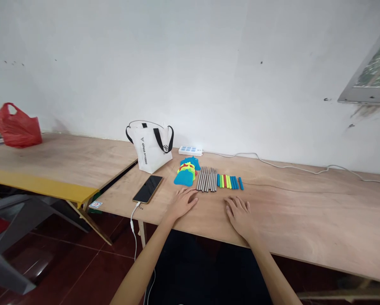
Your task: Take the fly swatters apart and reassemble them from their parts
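Note:
My left hand (183, 202) lies flat on the wooden table (288, 220), fingers stretched out, holding nothing. Its fingertips are just in front of a row of grey metal-looking rods (207, 179). My right hand (240, 214) also rests palm down with fingers extended and nothing in it. Beyond it lies a row of short coloured sticks (226, 181) in blue, green, yellow and red, with one blue stick (241, 183) a little apart at the right. Left of the rods is an overlapping pile of flat blue, yellow and red plastic pieces (184, 177), perhaps swatter heads.
A phone (148, 189) on a white cable lies at the left near the table edge. Behind it stands a white bag (153, 148) with black handles. A power strip (190, 151) sits by the wall. Another table (66, 156) holds a red plastic bag (17, 127).

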`<state>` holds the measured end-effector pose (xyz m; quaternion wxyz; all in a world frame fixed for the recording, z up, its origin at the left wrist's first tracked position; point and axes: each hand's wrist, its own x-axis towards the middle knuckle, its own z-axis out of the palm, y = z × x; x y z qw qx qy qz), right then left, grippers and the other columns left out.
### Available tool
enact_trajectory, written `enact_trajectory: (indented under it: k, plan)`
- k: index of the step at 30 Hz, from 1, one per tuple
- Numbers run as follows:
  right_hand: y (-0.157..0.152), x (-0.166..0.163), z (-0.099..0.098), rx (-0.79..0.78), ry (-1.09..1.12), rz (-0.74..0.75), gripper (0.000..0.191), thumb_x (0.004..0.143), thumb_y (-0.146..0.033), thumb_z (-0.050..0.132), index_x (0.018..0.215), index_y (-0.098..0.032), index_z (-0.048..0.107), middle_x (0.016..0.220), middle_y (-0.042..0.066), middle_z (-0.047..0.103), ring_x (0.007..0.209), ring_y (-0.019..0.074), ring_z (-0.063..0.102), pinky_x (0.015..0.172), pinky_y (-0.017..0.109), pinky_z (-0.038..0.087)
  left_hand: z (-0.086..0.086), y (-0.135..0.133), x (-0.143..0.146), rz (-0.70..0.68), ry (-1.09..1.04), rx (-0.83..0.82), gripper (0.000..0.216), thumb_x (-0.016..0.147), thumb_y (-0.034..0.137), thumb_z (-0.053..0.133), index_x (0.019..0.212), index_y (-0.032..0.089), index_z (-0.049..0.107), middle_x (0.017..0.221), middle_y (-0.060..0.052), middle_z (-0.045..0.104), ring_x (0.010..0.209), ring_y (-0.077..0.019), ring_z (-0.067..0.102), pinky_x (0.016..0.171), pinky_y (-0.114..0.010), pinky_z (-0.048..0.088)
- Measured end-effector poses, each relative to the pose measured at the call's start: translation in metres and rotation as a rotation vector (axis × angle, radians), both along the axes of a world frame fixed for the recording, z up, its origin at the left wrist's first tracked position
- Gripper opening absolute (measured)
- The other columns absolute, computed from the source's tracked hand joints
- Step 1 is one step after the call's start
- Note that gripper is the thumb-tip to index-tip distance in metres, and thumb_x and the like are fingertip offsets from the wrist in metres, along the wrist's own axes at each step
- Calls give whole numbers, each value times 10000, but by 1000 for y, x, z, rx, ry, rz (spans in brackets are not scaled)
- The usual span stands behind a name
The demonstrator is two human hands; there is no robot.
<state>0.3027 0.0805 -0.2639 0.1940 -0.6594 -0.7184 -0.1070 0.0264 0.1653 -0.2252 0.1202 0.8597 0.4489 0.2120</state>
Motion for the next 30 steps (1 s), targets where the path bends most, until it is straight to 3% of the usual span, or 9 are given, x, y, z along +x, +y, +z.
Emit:
enact_trajectory:
  k: [11, 14, 17, 22, 25, 30]
  plan:
    - [5, -17, 13, -53, -185, -43, 428, 1035, -245, 337, 1385, -202, 578, 1421, 124, 577, 1276, 305, 515, 1063, 490, 380, 0, -2, 1, 3, -30, 3, 388, 1025, 445, 460, 1345, 281, 607, 1476, -18, 562, 1334, -275, 471, 1094, -464, 395]
    - [24, -20, 22, -88, -269, -75, 471, 1023, -248, 351, 1452, -160, 527, 1510, 154, 505, 1196, 318, 563, 965, 460, 442, -1, -1, 0, 5, -28, 3, 386, 1028, 436, 459, 1348, 276, 604, 1485, -18, 554, 1343, -275, 466, 1100, -469, 392]
    - [52, -25, 31, -121, -286, -74, 514, 1009, -212, 370, 1509, -137, 465, 1576, 169, 425, 1249, 296, 558, 956, 410, 459, -4, -1, 0, 0, -16, 11, 388, 1030, 436, 457, 1353, 276, 601, 1485, -21, 554, 1343, -272, 468, 1104, -471, 391]
    - [78, -34, 36, -118, -293, -42, 493, 1005, -170, 353, 1462, -82, 517, 1474, 201, 539, 1262, 307, 560, 978, 445, 451, -7, 0, -1, -6, -7, 22, 392, 1035, 443, 443, 1368, 293, 584, 1487, -16, 550, 1347, -261, 463, 1099, -468, 398]
    - [63, -35, 31, -102, -296, -31, 494, 995, -155, 363, 1457, -90, 524, 1465, 198, 548, 1267, 311, 552, 975, 458, 451, -4, -1, -1, -8, -7, 15, 389, 1034, 431, 443, 1365, 288, 591, 1484, -22, 552, 1350, -260, 459, 1107, -464, 394]
    - [3, -36, 16, 26, -260, 11, 469, 1022, -213, 353, 1438, -166, 565, 1449, 151, 577, 1169, 307, 596, 910, 456, 454, 0, -3, 0, -4, -18, 6, 389, 1031, 434, 446, 1356, 281, 596, 1482, -27, 554, 1354, -264, 455, 1115, -469, 386]
